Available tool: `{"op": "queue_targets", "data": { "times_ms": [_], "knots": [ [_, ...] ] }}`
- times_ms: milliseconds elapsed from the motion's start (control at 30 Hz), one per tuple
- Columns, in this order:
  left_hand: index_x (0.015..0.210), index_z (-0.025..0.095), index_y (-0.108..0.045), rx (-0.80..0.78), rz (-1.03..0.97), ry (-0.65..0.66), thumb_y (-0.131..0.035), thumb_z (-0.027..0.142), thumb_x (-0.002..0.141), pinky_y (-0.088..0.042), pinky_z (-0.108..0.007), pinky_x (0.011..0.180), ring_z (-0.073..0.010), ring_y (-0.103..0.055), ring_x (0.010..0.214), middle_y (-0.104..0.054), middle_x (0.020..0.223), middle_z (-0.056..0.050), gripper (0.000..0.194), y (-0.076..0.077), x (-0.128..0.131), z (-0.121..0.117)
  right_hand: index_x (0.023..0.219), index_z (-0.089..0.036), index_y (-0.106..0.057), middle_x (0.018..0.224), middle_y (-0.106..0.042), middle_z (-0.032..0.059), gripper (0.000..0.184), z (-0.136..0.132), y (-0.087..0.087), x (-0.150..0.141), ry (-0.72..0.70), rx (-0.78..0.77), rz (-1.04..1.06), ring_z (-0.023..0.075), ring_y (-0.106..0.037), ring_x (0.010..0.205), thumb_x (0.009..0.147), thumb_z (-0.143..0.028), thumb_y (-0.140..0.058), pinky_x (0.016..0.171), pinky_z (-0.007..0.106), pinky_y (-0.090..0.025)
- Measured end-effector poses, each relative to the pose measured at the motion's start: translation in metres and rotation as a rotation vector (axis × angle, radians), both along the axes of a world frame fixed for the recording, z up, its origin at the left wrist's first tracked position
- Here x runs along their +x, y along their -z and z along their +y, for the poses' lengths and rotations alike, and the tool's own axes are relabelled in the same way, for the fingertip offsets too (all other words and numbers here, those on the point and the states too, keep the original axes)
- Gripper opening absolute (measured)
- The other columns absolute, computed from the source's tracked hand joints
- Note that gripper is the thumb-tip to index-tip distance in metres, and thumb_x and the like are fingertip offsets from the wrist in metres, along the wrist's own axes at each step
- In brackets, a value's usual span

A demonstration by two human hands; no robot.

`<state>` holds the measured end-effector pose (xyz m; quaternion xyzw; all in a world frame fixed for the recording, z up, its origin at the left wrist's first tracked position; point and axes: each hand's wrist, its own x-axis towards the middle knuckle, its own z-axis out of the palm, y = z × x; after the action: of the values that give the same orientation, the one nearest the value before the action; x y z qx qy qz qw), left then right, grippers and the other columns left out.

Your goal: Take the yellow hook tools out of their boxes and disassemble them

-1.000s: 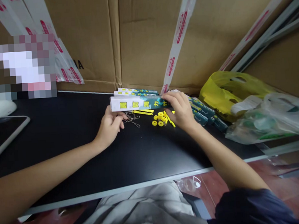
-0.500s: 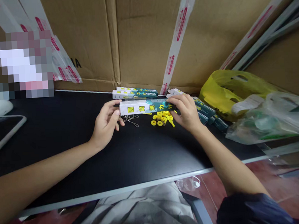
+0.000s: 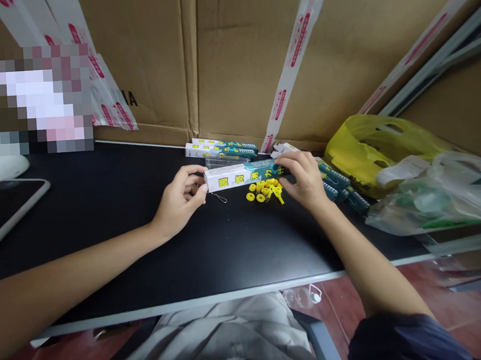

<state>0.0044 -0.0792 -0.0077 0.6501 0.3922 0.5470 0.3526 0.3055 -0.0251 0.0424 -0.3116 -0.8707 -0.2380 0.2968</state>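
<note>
A long, narrow white-and-green carton (image 3: 240,175), printed with large yellow characters, is held level above the black table (image 3: 236,245). My right hand (image 3: 303,180) grips its green end between thumb and fingers. At the white end, my left hand (image 3: 184,197) is closed, with thumb and fingertips on the carton's end. Below and behind the carton lie small yellow plastic rings and plugs (image 3: 261,192) in a loose pile. A thin wire hook (image 3: 221,198) pokes out beneath the carton, partly hidden. Clear plastic tubes (image 3: 227,162) lie just behind it.
Similar cartons (image 3: 222,149) lie at the back, and more (image 3: 338,182) are stacked beyond my right hand. Yellow (image 3: 354,140) and clear (image 3: 437,195) plastic bags fill the right side. A white-edged tablet (image 3: 14,207) sits left. Large cardboard (image 3: 233,66) walls the back.
The carton has tilted, its white end dipping slightly and showing more of its end face. My left hand's fingers have curled in at that end. The whole view has shifted a little.
</note>
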Motion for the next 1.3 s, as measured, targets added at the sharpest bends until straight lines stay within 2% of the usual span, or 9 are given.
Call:
{"op": "queue_targets", "data": {
  "times_ms": [300,467,667,1000,1300],
  "knots": [
    [0.106,0.021,-0.044,-0.012,0.178,0.107,-0.059,0.026,0.081,-0.042,-0.015,0.049,-0.0081,-0.054,0.063,-0.062,0.09,-0.002,0.03,-0.0008,0.0,-0.0027,0.128,-0.034,-0.05,0.113,-0.057,0.0065,0.052,0.0022,0.0011,0.0022,0.024,0.071,-0.012,0.0251,-0.051,0.101,0.082,-0.01,-0.053,0.086,0.044,-0.043],
    [0.103,0.021,-0.041,0.039,0.281,0.092,-0.059,0.019,0.077,-0.041,-0.015,0.046,-0.0084,-0.054,0.062,-0.062,0.088,0.0,0.031,0.0001,0.0015,-0.0048,0.128,-0.035,-0.051,0.113,-0.058,0.0066,0.054,0.001,0.0005,0.0018,0.015,0.123,-0.003,0.0246,-0.051,0.102,0.081,-0.008,-0.054,0.09,0.046,-0.042],
    [0.103,0.021,-0.04,0.065,0.292,0.087,-0.057,0.017,0.076,-0.042,-0.015,0.047,-0.009,-0.055,0.062,-0.062,0.086,0.0,0.032,0.0003,0.0019,-0.0057,0.128,-0.034,-0.051,0.114,-0.057,0.006,0.053,0.0013,-0.0001,0.0031,0.023,0.154,-0.022,0.0245,-0.05,0.104,0.082,-0.009,-0.054,0.091,0.046,-0.042],
    [0.107,0.018,-0.043,0.137,0.299,0.106,-0.053,0.016,0.077,-0.048,-0.02,0.055,-0.01,-0.059,0.063,-0.066,0.089,-0.003,0.032,-0.002,-0.0002,-0.0059,0.128,-0.033,-0.05,0.114,-0.057,0.0066,0.052,0.0035,0.0001,0.0009,-0.011,0.051,-0.019,0.0247,-0.05,0.102,0.082,-0.009,-0.053,0.087,0.044,-0.042],
    [0.109,0.018,-0.044,0.157,0.289,0.154,-0.051,0.019,0.079,-0.051,-0.024,0.06,-0.012,-0.063,0.065,-0.068,0.096,-0.007,0.031,-0.0029,-0.0022,-0.0066,0.128,-0.035,-0.051,0.115,-0.057,0.006,0.057,0.0051,0.0007,0.0026,-0.012,-0.075,0.007,0.0269,-0.051,0.104,0.078,-0.007,-0.054,0.087,0.048,-0.042]
  ]
}}
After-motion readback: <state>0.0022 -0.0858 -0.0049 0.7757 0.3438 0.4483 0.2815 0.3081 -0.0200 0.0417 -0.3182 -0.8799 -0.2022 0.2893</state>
